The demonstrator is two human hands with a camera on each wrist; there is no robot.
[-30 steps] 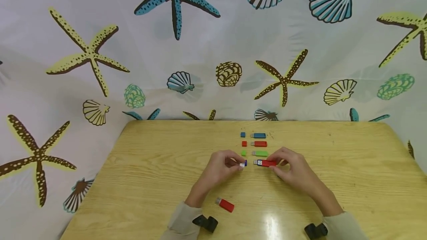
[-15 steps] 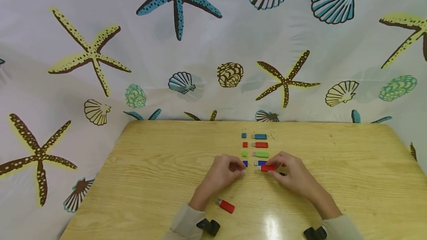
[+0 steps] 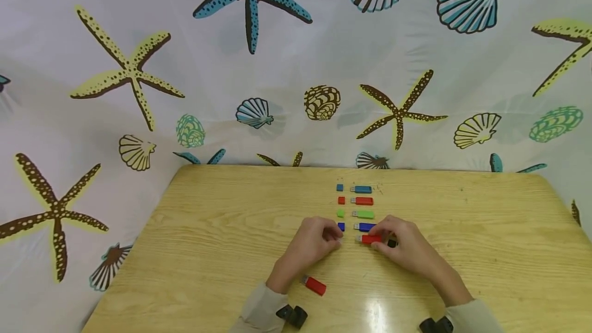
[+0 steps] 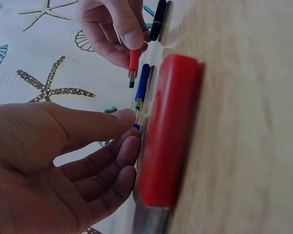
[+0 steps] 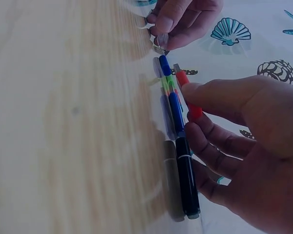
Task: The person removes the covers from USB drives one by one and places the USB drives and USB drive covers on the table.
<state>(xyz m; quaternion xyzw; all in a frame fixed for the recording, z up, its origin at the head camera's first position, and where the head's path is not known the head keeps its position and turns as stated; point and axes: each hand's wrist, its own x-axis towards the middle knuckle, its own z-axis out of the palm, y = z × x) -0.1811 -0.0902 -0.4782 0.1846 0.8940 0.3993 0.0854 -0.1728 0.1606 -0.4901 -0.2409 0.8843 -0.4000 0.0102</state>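
Plainly, the right hand pinches a red USB stick between thumb and fingers, raised above the desk, just beside the blue USB stick. The left hand pinches a small, pale piece, probably a clear cap. Another red stick lies near the left wrist.

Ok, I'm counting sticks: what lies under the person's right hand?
A black stick with a white band lies on the table below the right hand. In the head view, the hand hides most of it and anything else beneath.
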